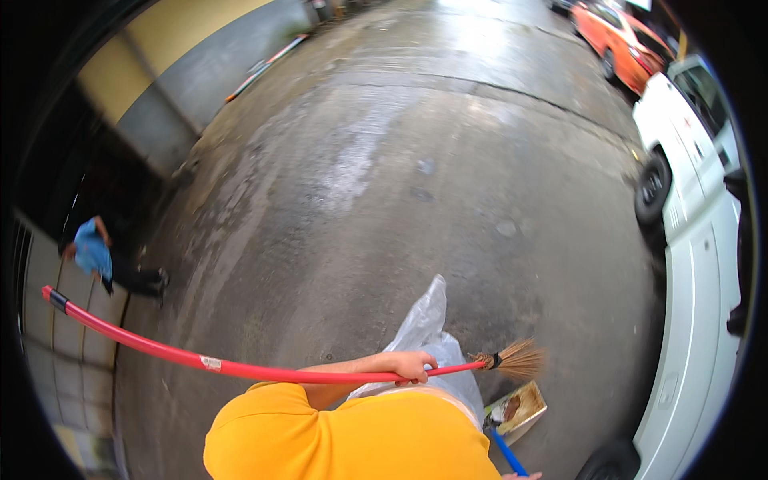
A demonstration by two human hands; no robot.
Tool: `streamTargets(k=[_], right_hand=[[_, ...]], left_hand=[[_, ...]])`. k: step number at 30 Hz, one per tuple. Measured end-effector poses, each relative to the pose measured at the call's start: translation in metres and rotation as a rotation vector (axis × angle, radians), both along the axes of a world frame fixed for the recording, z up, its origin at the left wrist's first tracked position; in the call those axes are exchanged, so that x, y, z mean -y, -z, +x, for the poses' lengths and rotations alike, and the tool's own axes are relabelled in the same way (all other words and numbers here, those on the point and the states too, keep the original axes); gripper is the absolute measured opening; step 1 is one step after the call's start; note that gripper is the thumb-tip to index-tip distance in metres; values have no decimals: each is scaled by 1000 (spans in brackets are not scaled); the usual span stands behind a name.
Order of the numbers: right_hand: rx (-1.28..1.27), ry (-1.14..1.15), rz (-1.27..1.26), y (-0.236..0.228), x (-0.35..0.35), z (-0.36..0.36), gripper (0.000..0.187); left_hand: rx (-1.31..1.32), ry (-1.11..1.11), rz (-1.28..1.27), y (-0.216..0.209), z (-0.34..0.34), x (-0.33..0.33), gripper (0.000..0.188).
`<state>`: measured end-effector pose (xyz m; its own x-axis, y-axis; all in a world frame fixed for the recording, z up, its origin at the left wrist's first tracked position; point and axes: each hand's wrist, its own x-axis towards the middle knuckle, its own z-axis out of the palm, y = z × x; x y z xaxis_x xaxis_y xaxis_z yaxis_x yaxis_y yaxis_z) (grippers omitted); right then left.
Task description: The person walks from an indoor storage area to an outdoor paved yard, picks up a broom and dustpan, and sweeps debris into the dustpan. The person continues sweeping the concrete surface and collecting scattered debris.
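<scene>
My left hand [414, 366] is closed round the long red handle of a stick broom [240, 370]. The broom lies crosswise in front of my body, its brown bristles [522, 359] at the right end. Below and beyond that hand hangs a translucent plastic bag [424, 320]; I cannot tell whether the hand also grips it. At the lower edge, only a little of my right hand [522, 477] shows, at the blue handle [507, 454] of a dustpan. The boxy, pale pan [524, 410] has brown debris inside and sits just below the bristles.
Wet concrete pavement [448, 208] stretches ahead. A white vehicle [700, 304] stands along the right, with an orange car [620, 40] farther off. At the left, a person in a blue shirt [94, 250] is near the wall [180, 72]. Long thin strips [264, 68] lie by the wall.
</scene>
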<state>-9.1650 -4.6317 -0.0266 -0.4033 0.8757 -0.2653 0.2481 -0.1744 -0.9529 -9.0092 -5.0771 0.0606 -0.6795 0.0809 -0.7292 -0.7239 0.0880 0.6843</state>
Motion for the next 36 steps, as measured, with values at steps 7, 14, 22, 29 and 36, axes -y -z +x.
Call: streamTargets(k=[7, 14, 22, 29, 36], right_hand=[[-52, -388, -4, -101, 150, -26, 28], [-14, -652, 12, -37, 291, -76, 27], [18, -820, 96, -78, 550, -60, 26], [13, -1066, 147, -83, 798, -39, 25], [-55, -1526, -81, -15, 1062, 4, 28]], left_hand=[[-101, -366, -134, -18, 73, 38, 64], [-58, -702, -145, 0, 173, 168, 65], [5, -1145, -82, 0, 273, 310, 66], [4, -1645, -8, 3, 347, 395, 65], [-20, -2037, 16, -18, 412, 432, 63]])
